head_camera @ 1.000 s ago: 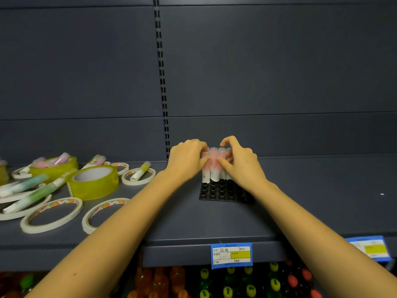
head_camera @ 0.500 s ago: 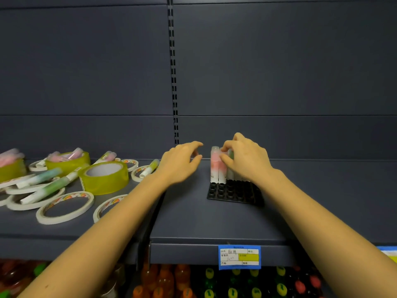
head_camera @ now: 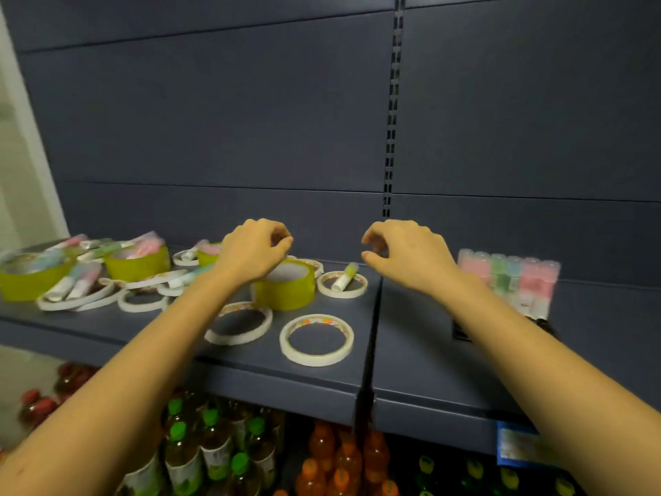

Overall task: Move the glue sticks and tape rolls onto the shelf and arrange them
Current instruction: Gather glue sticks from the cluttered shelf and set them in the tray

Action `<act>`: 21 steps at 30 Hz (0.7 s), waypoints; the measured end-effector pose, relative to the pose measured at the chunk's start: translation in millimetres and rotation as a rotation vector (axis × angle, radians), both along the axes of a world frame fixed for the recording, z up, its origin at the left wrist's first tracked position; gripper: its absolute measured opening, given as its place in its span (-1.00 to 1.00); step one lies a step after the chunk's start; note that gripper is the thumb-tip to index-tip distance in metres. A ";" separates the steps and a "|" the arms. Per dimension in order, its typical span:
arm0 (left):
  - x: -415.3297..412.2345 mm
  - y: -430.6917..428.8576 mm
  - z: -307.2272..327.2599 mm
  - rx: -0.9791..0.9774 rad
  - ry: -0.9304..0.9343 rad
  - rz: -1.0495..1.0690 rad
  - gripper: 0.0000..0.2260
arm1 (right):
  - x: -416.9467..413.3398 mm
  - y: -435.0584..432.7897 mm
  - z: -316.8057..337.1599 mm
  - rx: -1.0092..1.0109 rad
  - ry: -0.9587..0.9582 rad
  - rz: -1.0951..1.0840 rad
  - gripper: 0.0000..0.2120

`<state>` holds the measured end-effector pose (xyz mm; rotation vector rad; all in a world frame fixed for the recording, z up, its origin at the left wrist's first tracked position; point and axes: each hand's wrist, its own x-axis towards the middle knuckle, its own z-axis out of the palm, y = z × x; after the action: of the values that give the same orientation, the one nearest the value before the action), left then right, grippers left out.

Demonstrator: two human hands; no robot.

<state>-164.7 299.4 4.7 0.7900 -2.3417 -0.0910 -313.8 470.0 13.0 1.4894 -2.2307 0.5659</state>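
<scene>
Currently between picks: left hand (head_camera: 255,252) and right hand (head_camera: 407,257) hover empty, fingers loosely curled, over the shelf (head_camera: 422,352). Upright glue sticks (head_camera: 508,277) stand at 3 o'clock of the right hand; a loose glue stick (head_camera: 344,277) lies inside a tape ring (head_camera: 341,294) at 8 o'clock. Next, likely: pinch that stick and stand it with the row.

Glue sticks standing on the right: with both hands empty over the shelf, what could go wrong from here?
1. The forearm of the right hand passes close in front of the upright glue sticks; a sideways sweep could topple them.
2. The front white tape ring lies near the shelf edge; the arm of the left hand could nudge it off toward the bottles below.
3. The loose glue stick lies across a small tape ring and may roll if bumped.
</scene>
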 end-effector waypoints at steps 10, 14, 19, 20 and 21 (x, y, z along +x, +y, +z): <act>94.4 -97.5 -1.2 0.023 -0.080 0.003 -0.77 | 86.5 -106.8 -5.4 0.001 -0.132 0.002 -0.81; 121.0 -133.8 -12.5 -0.010 -0.110 -0.037 -0.77 | 121.4 -149.9 -12.6 0.040 -0.222 -0.010 -0.80; 139.0 -163.0 -24.5 -0.017 -0.152 -0.110 -0.81 | 147.3 -194.7 -29.0 0.095 -0.236 -0.159 -0.72; 140.8 -166.6 -25.6 -0.015 -0.153 -0.130 -0.81 | 150.1 -202.2 -31.8 0.138 -0.221 -0.205 -0.69; 142.3 -169.4 -26.4 -0.011 -0.150 -0.147 -0.81 | 152.2 -209.0 -34.4 0.186 -0.223 -0.243 -0.63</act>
<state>-22.4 130.0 -21.7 0.6380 -2.5383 -0.0837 -161.6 261.0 -21.4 1.2631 -2.6535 0.4779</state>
